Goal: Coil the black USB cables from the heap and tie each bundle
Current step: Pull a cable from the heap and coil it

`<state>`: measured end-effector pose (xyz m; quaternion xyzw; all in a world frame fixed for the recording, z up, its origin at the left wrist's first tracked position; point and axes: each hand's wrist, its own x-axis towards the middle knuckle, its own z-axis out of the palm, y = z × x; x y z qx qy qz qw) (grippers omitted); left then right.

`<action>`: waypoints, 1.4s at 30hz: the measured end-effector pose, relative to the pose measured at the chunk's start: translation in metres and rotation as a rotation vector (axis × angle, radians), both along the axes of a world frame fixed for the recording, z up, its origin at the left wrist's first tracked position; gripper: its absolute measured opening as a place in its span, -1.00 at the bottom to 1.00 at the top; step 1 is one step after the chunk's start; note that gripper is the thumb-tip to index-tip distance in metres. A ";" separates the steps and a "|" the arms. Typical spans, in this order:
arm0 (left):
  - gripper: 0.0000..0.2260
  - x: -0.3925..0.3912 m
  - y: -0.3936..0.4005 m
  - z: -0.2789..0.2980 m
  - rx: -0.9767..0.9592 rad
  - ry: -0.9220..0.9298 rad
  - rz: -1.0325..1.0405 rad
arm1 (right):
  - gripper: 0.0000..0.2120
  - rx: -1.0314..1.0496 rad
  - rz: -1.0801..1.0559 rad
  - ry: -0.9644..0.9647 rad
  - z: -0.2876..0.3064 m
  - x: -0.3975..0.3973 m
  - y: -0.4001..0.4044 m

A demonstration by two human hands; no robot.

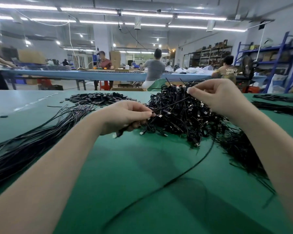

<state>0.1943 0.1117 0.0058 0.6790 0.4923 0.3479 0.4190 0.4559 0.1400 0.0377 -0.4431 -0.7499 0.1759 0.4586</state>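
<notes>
A big heap of tied black USB cable bundles (184, 114) lies on the green table (150, 166) ahead of me. My left hand (125, 116) grips a black cable (188, 169) near its plug end, the plug poking out below the fist. The cable runs taut up to my right hand (216, 97), which pinches it over the heap. Its loose length trails down across the mat toward me.
A long sheaf of straight black cables (32, 141) lies at the left. Small black tie pieces (98, 98) are piled at the back. More thin black strands (240, 149) spread at the right, and further cables (277, 105) at the far right. Other workers sit at a blue table (91, 76) behind.
</notes>
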 end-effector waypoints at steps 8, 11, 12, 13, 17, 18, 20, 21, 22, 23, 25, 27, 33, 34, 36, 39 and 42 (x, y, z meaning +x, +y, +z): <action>-0.83 -0.039 0.007 0.006 -0.089 -0.917 0.257 | -0.66 -0.058 0.069 -0.118 -0.010 -0.007 -0.001; -0.89 -0.032 0.006 0.012 -0.154 -1.364 0.215 | -0.69 -0.279 0.299 -0.156 -0.022 -0.029 -0.009; -0.89 -0.028 0.006 0.014 -0.148 -1.433 0.205 | -0.71 -0.320 0.349 -0.170 -0.027 -0.037 -0.011; -0.88 -0.026 0.004 0.016 -0.131 -1.468 0.211 | -0.72 -0.347 0.384 -0.183 -0.032 -0.044 -0.013; -0.82 -0.021 0.001 0.023 -0.095 -1.435 0.297 | -0.72 -0.466 0.484 -0.178 -0.048 -0.063 -0.017; -0.83 -0.021 0.000 0.023 -0.109 -1.420 0.299 | -0.72 -0.482 0.497 -0.178 -0.051 -0.065 -0.017; -0.83 -0.019 -0.001 0.022 -0.144 -1.405 0.262 | -0.71 -0.494 0.503 -0.187 -0.057 -0.067 -0.017; -0.78 -0.018 -0.001 0.021 -0.162 -1.388 0.228 | -0.71 -0.499 0.499 -0.192 -0.059 -0.068 -0.017; -0.77 -0.018 -0.001 0.021 -0.185 -1.364 0.188 | -0.71 -0.503 0.491 -0.199 -0.061 -0.068 -0.016; -0.80 -0.018 -0.001 0.021 -0.206 -1.334 0.142 | -0.72 -0.508 0.483 -0.206 -0.063 -0.067 -0.016; -0.85 -0.018 -0.001 0.024 -0.223 -1.230 0.057 | -0.72 -0.526 0.470 -0.221 -0.066 -0.067 -0.015; -0.80 -0.019 -0.003 0.027 -0.211 -1.113 0.005 | -0.71 -0.546 0.468 -0.226 -0.069 -0.066 -0.014; -0.73 -0.008 -0.009 0.028 -0.214 -1.017 0.021 | -0.73 -0.594 0.511 -0.183 -0.075 -0.066 -0.016; -0.67 -0.006 -0.009 0.028 -0.215 -1.028 0.036 | -0.73 -0.595 0.512 -0.177 -0.075 -0.066 -0.016; -0.55 -0.006 -0.010 0.030 -0.190 -1.058 0.063 | -0.73 -0.599 0.514 -0.165 -0.074 -0.066 -0.016; -0.53 -0.009 -0.012 0.037 -0.118 -1.090 0.106 | -0.73 -0.600 0.513 -0.133 -0.074 -0.065 -0.015; -0.58 -0.011 -0.016 0.044 -0.061 -1.042 0.099 | -0.73 -0.596 0.528 -0.105 -0.077 -0.063 -0.011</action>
